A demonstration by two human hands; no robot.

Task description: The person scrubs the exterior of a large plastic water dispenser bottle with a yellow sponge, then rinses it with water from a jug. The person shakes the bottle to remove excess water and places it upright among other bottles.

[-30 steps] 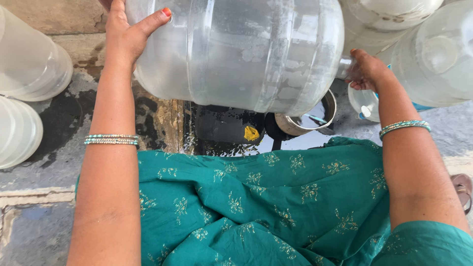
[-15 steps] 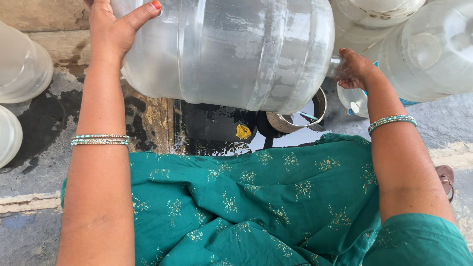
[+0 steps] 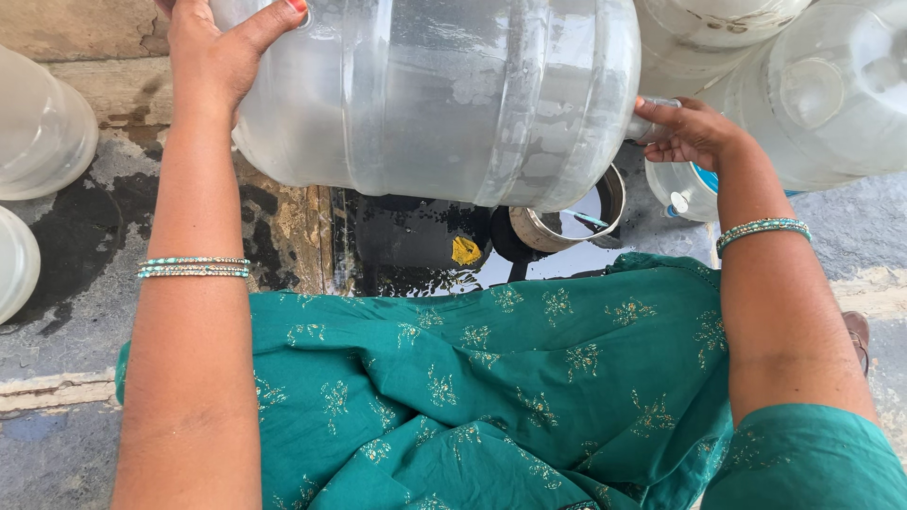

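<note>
Your left hand [image 3: 213, 57] is flat on the base end of the jug [image 3: 444, 99], thumb spread along the rim; the other fingers wrap behind the base, out of view. Your right hand [image 3: 688, 130] is at the neck end, fingers [image 3: 661, 142] curled tight around the neck [image 3: 647, 127].

The jug lies on its side between both sets of fingers, held clear of the ground. It is a large clear plastic one, ribbed, wet and cloudy inside.

Below your right fingers: a steel pot [image 3: 567, 222] on the wet ground, a little water in it, rim just under the jug's shoulder. Left of the pot, under the jug's belly, a dark drain pit [image 3: 416, 241] with a yellow scrap [image 3: 465, 250] in it.

Just right of your right fingers: a small clear container with a blue lid [image 3: 685, 189], touching more jugs [image 3: 831, 85] stacked behind and beyond it. Far left of your left fingers: two pale jugs [image 3: 38, 127] at the frame edge, well apart from the hand.

Beaded bangles on each wrist, left [image 3: 194, 268] and right [image 3: 763, 229]. Green patterned cloth [image 3: 491, 387] covers your lap below both arms. Ground is grey stone [image 3: 85, 293], wet in patches.
</note>
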